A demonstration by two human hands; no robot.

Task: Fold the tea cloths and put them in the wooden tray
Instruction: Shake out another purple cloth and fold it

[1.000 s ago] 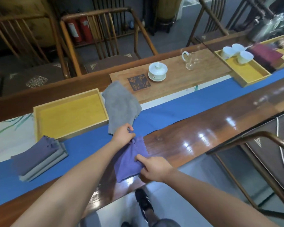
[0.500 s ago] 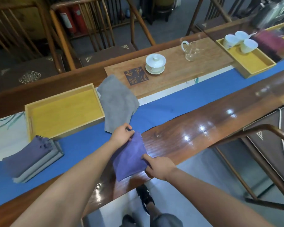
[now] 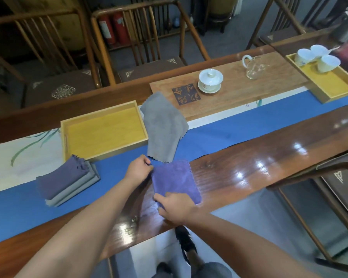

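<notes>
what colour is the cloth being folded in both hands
Purple, a folded cloth with zigzag edges; the head view, the only one, shows it.

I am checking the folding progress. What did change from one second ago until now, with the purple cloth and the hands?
The purple cloth went from bunched to spread flat as a square on the table edge. The left hand still pinches its far left corner; the right hand kept the near edge and slid slightly nearer. The grey cloth, folded stack and wooden tray, with no cloth in it, did not move.

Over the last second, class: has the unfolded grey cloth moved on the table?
No. The grey cloth still lies beside the wooden tray, its far corner against the tea board.
</notes>
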